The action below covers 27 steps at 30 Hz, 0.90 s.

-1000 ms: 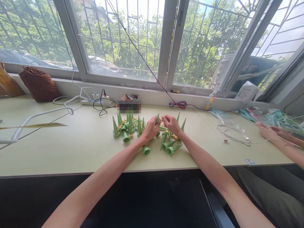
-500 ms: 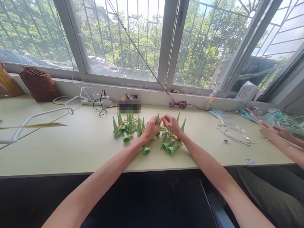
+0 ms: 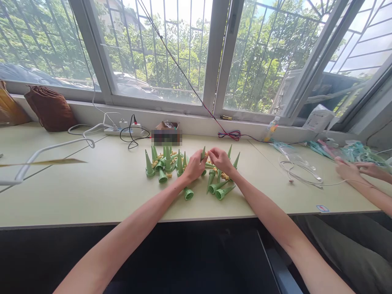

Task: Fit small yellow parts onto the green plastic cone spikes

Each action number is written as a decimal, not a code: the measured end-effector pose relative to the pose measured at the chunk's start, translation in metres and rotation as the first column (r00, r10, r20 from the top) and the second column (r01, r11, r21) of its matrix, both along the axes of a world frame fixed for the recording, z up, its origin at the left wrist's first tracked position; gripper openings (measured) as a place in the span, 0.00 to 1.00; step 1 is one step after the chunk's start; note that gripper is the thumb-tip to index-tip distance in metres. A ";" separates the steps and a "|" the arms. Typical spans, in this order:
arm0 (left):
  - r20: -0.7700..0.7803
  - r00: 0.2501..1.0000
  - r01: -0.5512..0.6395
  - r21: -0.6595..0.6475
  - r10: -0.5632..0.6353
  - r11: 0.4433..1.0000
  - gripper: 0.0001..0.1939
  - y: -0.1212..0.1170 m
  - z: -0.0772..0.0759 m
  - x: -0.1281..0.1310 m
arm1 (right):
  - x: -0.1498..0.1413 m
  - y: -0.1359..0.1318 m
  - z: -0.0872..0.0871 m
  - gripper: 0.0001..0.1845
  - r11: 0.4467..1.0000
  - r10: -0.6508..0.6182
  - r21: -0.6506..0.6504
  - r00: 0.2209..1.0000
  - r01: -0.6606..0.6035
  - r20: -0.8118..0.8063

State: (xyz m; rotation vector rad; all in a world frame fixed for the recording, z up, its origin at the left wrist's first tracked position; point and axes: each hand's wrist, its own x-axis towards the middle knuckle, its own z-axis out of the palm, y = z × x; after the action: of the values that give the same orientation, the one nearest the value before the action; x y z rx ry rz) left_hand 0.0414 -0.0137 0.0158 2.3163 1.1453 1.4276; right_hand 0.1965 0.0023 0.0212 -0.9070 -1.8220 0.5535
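My left hand is closed around a green plant watering spike, its pointed end rising above the fingers. My right hand pinches a small yellow piece against the side of that spike; the fingers hide most of it. Around both hands are several more green spikes, some upright like the one at the left, others on their sides with threaded open ends showing, such as the near one. Small yellow pieces are scattered among them.
At the right, another person's hands work near plastic bags. A white cable lies between us. Along the window side are a bottle, coiled wire, a small box, a power strip and a brown bag.
My hands, the spike and the yellow piece look almost unmoved. The other person's hands at the right have shifted slightly.
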 end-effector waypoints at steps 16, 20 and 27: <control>0.003 1.000 0.004 -0.015 -0.004 1.000 0.05 0.001 -0.001 0.000 | 0.000 -0.001 0.001 0.18 1.000 -0.015 -0.015 1.000 0.016 0.025; 0.003 1.000 0.011 -0.004 -0.011 1.000 0.04 0.001 -0.002 0.000 | 0.000 -0.001 0.001 0.20 0.999 -0.046 0.000 0.997 0.046 0.061; 0.009 0.999 0.033 -0.011 -0.033 0.999 0.05 0.002 -0.002 0.000 | 0.000 0.000 0.000 0.25 0.995 -0.095 0.004 0.992 0.096 0.087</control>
State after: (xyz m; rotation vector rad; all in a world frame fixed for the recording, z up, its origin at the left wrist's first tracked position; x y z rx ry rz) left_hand 0.0414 -0.0117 0.0136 2.3087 1.1049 1.4150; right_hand 0.1969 0.0025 0.0217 -1.0273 -1.8457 0.4607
